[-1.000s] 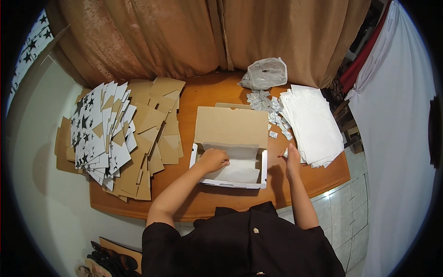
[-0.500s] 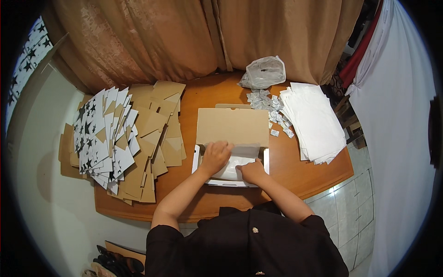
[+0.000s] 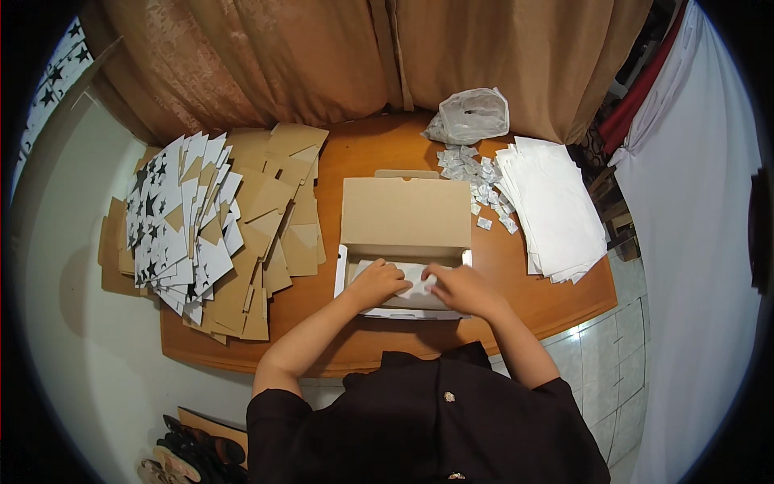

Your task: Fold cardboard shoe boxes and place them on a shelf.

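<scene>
Paper point(image 3: 417, 278) lay inside the open box point(image 3: 403, 314), and settling or folding it there looked to be the step in hand. Both hands were at it, side by side with a small gap between them. The left hand point(image 3: 380, 285) had its fingers bent down onto the paper. The right hand point(image 3: 465, 289) was curled over the paper's right part and blurred; whether it pinched an edge or only brushed the surface, I could not tell. The next move seemed to call for a light steadying touch from the left, with the right smoothing the loose part down inside the walls without creasing it.

The paper was white, thin-looking and a little rumpled, not fully flat. The hands hid much of it, and whether anything lay beneath it could not be made out. The box was plain brown inside and white along its outer walls. It sat on the table point(image 3: 556, 302) in front of the person, its lid point(image 3: 405, 211) up at the far side.

Small packets point(image 3: 461, 165) were strewn beyond the box to the right, near a bag point(image 3: 476, 117) and a stack of white sheets point(image 3: 556, 206). Flat cartons point(image 3: 266, 218), some star-printed, were heaped to the left.
</scene>
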Tool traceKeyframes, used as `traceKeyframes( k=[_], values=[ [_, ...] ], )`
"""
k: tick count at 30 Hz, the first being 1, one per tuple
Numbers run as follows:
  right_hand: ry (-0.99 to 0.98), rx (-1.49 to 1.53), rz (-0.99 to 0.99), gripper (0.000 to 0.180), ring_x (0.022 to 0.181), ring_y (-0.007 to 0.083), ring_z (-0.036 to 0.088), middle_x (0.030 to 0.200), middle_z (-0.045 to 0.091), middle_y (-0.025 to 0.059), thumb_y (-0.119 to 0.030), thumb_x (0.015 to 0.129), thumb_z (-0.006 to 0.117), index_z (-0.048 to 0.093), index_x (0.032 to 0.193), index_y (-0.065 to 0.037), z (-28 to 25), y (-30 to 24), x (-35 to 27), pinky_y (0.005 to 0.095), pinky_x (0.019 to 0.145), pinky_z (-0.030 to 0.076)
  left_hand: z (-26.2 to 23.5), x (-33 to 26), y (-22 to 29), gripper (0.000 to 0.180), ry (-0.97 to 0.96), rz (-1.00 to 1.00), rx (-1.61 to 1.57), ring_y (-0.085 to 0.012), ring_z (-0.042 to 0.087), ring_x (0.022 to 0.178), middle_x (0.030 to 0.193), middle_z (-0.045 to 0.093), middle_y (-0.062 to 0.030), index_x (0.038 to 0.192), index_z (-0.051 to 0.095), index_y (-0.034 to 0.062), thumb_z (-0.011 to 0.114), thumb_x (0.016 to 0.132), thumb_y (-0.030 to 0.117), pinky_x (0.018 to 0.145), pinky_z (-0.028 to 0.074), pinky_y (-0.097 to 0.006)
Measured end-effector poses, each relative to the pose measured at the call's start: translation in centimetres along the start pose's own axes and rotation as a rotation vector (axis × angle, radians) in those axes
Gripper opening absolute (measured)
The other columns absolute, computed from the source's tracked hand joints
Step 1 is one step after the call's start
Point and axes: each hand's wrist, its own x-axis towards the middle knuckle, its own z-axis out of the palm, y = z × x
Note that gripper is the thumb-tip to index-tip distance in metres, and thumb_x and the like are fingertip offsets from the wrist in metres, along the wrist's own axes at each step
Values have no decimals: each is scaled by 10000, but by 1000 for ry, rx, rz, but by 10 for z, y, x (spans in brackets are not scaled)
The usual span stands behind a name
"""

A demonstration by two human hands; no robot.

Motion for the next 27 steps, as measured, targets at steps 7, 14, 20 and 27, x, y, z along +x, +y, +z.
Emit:
traceKeyframes(
  k=[7, 14, 20, 27],
  values=[
    [321, -169, -102, 208, 848, 252, 569, 893, 609, 91, -271, 876, 552, 586, 1019, -123, 64, 33, 33, 412, 788, 378, 1, -12, -18, 492, -119, -112, -287, -278, 549, 1069, 1098, 621, -108, 1163, 602, 97, 709, 727, 298, 932, 391, -352],
    [804, 61, 200, 376, 1014, 322, 498, 1132, 520, 155, -210, 832, 557, 507, 1181, -81, 46, 54, 42, 450, 888, 338, -70, -49, -14, 449, 279, -657, -550, -326, 526, 1093, 1124, 586, -156, 1108, 603, 13, 717, 736, 238, 934, 417, -393],
    [953, 942, 491, 463, 1072, 234, 480, 1201, 500, 145, -299, 893, 494, 428, 1259, -23, 40, 131, 76, 354, 928, 354, -41, -51, 14, 689, 709, -801, -440, -367, 380, 1219, 1338, 400, -167, 1233, 541, 135, 797, 627, 341, 1007, 298, -477],
    [876, 1119, 264, 425, 999, 141, 508, 1076, 570, 43, -374, 925, 453, 502, 1214, -65, -5, 68, 43, 306, 934, 350, 5, -63, 77, 370, 365, -389, -232, -215, 522, 1063, 1080, 567, -30, 1038, 649, 195, 743, 686, 257, 948, 283, -507]
  ],
)
